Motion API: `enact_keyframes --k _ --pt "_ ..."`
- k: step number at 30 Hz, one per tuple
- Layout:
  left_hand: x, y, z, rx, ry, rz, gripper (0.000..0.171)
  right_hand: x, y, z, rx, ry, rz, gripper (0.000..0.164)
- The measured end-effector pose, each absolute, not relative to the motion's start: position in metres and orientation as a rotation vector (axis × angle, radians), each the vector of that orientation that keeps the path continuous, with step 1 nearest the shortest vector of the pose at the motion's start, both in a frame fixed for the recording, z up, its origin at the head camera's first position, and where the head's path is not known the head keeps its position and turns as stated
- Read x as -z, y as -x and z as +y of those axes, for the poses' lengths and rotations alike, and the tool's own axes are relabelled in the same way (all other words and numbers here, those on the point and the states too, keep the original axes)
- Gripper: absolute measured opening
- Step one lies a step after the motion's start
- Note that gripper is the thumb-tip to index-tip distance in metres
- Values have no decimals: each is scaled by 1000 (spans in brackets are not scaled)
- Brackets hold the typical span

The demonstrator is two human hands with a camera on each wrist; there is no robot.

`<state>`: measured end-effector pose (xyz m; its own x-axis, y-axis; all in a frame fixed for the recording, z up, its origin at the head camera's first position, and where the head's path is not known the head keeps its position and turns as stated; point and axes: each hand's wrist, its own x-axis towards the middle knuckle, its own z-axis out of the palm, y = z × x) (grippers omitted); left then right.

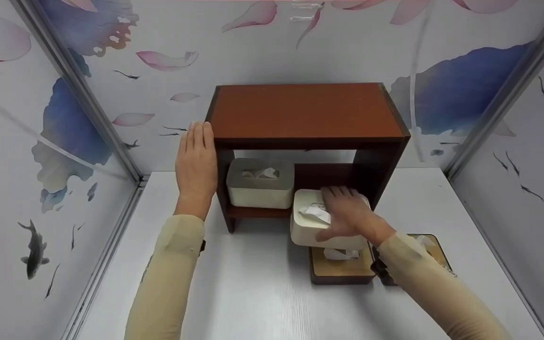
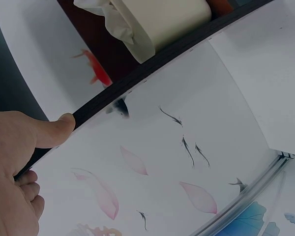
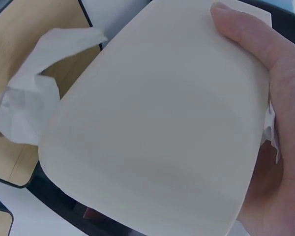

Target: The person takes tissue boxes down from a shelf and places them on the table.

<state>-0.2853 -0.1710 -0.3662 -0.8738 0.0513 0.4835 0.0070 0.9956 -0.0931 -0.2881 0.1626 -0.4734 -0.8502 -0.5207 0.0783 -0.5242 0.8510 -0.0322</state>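
Observation:
My right hand [image 1: 347, 215] grips a cream tissue box [image 3: 157, 118] from above, thumb on its near side and fingers toward the far edge. A tuft of white tissue shows beside the palm. This box is at the right front of a reddish-brown wooden shelf [image 1: 305, 111], overlapping its opening in the head view. Inside the shelf on the left sits a second tissue box [image 1: 261, 196], cream with a greyish-looking lid. My left hand [image 1: 197, 163] holds the shelf's left side panel, fingers along the outside and thumb [image 2: 56, 132] on the dark front edge.
A wood-topped tissue box [image 1: 343, 271] stands on the white table [image 1: 253, 293] below the held box. Another wood-topped box [image 1: 435, 248] lies partly hidden behind my right sleeve. Printed white walls [image 1: 314, 42] with metal corner rails enclose the table at the back and sides.

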Motion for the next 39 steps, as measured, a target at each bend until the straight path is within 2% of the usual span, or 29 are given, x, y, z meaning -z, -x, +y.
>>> enact_keyframes --k 14,26,39 --pt "366 284 -174 -124 33 -2645 72 469 270 145 -43 -827 -2996 129" --pt "365 284 -174 -118 33 -2662 76 471 258 125 -36 -846 -2942 129" --pt "367 285 -171 -110 32 -2628 69 474 249 93 -75 -830 -2874 124"
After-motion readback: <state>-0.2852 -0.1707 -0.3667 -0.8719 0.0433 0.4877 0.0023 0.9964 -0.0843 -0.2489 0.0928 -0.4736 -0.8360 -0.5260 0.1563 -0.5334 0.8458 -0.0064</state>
